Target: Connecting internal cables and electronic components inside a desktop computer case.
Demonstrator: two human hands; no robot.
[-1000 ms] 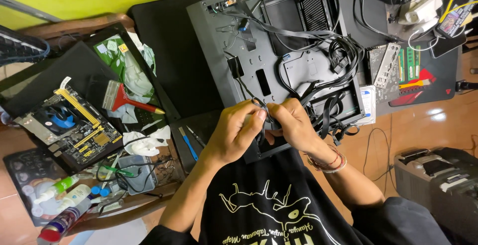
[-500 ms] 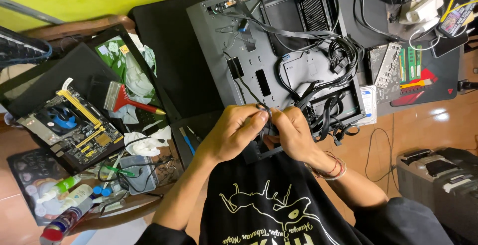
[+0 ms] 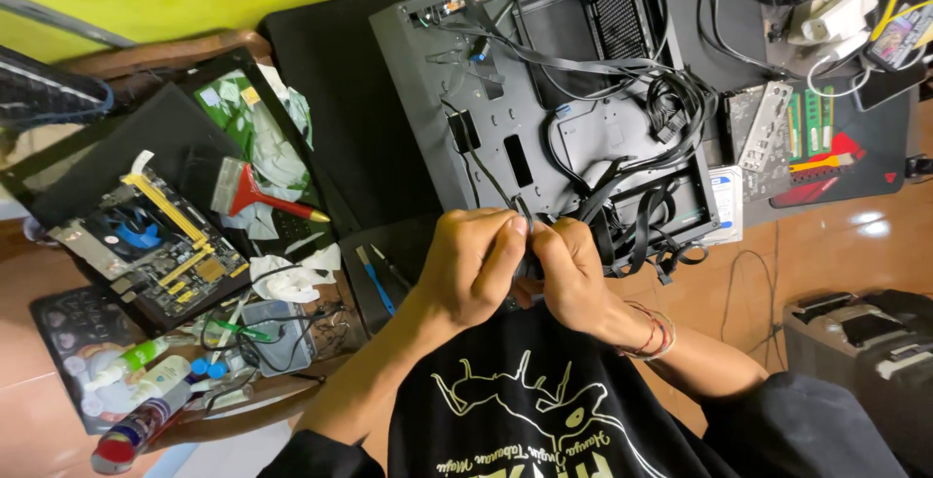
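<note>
Pinching thin blk cable [image 3: 528,216], both hands [image 3: 473,264] [image 3: 573,269], by grey metal PC case [image 3: 437,80].

The open grey computer case [image 3: 505,80] looks like matt painted sheet metal, and the black cables [image 3: 671,114] bundled on it have smooth, faintly shiny plastic sheaths. The flat black mat [image 3: 340,99] under it is dull, cloth-like. The orange-brown tiled floor [image 3: 855,245] is glossy, with bright glints.

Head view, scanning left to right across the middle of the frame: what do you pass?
Motherboard → red-handled brush → left hand → right hand, both pinching a black cable → open grey computer case behind them → memory sticks → black printer.
</note>
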